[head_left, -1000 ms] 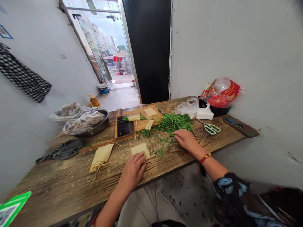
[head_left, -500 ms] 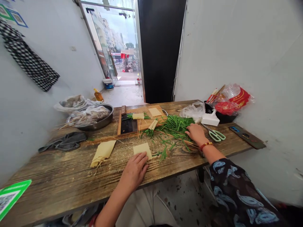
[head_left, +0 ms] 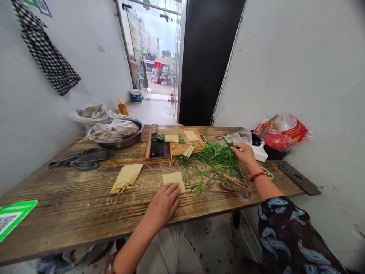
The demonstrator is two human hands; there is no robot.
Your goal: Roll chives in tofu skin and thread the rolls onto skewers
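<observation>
My left hand [head_left: 167, 203] lies flat with fingers stretched over the near edge of a square tofu-skin sheet [head_left: 173, 179]. My right hand [head_left: 244, 154] pinches a few cut garlic chives [head_left: 228, 143] at the right end of a chive pile [head_left: 215, 155], lifted slightly above it. Left of the pile, a tofu-skin roll [head_left: 188, 151] has chives showing at its end. Another roll [head_left: 172, 139] lies on the cutting board [head_left: 178, 152] by a cleaver [head_left: 159, 147], with one more sheet [head_left: 191, 136]. Thin skewers [head_left: 232, 178] lie before the pile.
A stack of tofu skin [head_left: 127, 177] and a grey cloth [head_left: 80, 158] lie at left. Behind them stands a metal basin [head_left: 121, 143] with bagged food. Scissors [head_left: 268, 173], partly hidden by my wrist, a phone [head_left: 298, 179] and a black container [head_left: 275, 152] are at right.
My right hand has risen from the chive pile with some chives between its fingers. My left hand stays on the sheet. The view has shifted slightly.
</observation>
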